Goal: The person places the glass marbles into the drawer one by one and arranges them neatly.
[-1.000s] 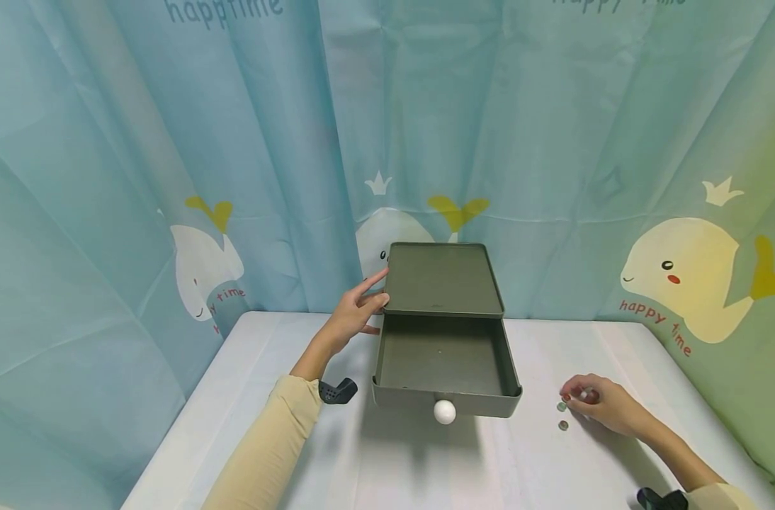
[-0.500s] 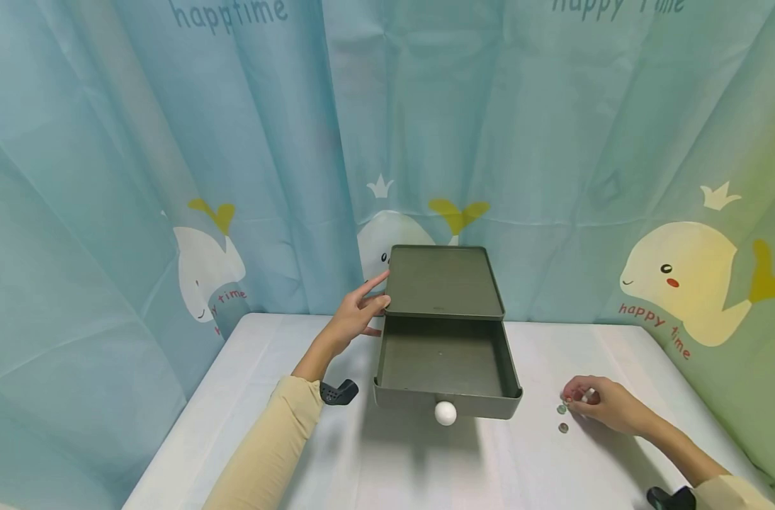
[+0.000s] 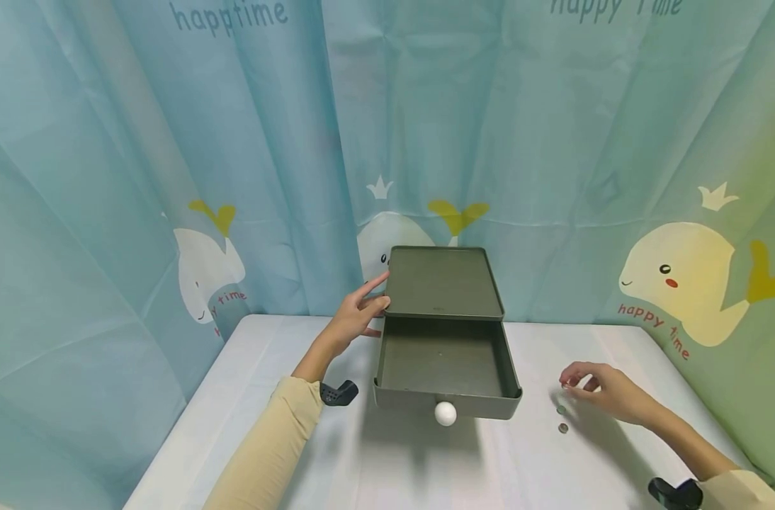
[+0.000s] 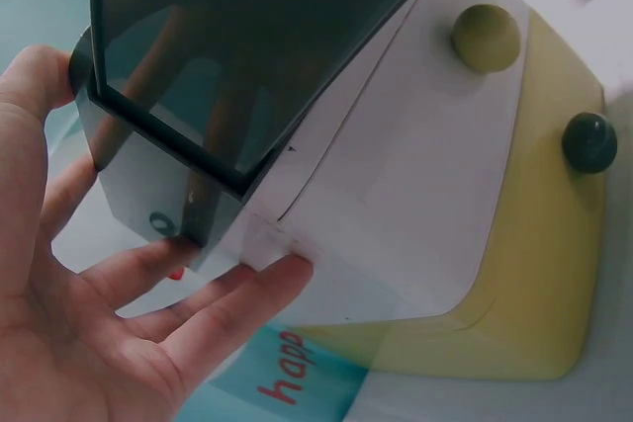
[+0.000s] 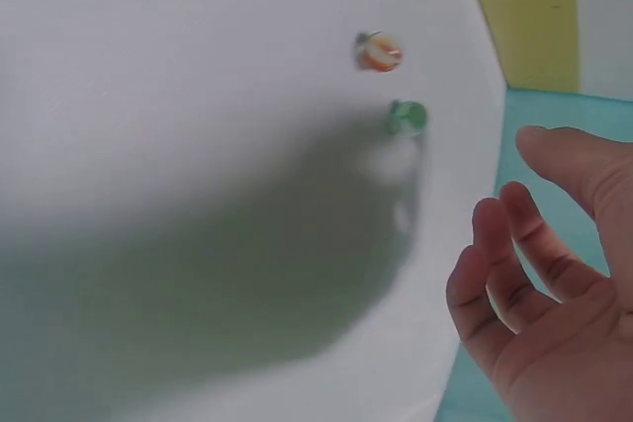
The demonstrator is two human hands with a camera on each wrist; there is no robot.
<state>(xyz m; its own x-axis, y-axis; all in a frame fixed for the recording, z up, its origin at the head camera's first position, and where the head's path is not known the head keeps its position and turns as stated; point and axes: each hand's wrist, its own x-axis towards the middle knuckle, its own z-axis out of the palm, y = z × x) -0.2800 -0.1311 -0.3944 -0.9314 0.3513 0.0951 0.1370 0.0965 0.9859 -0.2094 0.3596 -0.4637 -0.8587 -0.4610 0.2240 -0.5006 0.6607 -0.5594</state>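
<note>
A dark green box (image 3: 441,280) stands at the back of the white table (image 3: 285,439), and its drawer (image 3: 441,354) with a white knob (image 3: 445,414) is pulled out and looks bare inside. My left hand (image 3: 355,315) rests on the box's left top corner. In the left wrist view the left hand (image 4: 109,323) lies with straight fingers against the box (image 4: 237,56). My right hand (image 3: 594,389) hovers just above two marbles (image 3: 561,409) (image 3: 562,428). The right wrist view shows an orange marble (image 5: 380,51), a green marble (image 5: 406,118) and loosely curled fingers (image 5: 514,244); whether they hold anything is unclear.
A blue-green curtain (image 3: 234,142) printed with whales hangs close behind the table and along both sides. Bare tabletop lies in front of the drawer and to its left. Black wrist mounts (image 3: 338,392) (image 3: 674,492) sit on both sleeves.
My right hand has lifted off the table and risen slightly above the two marbles, which stay where they were. The left hand and the box have not moved.
</note>
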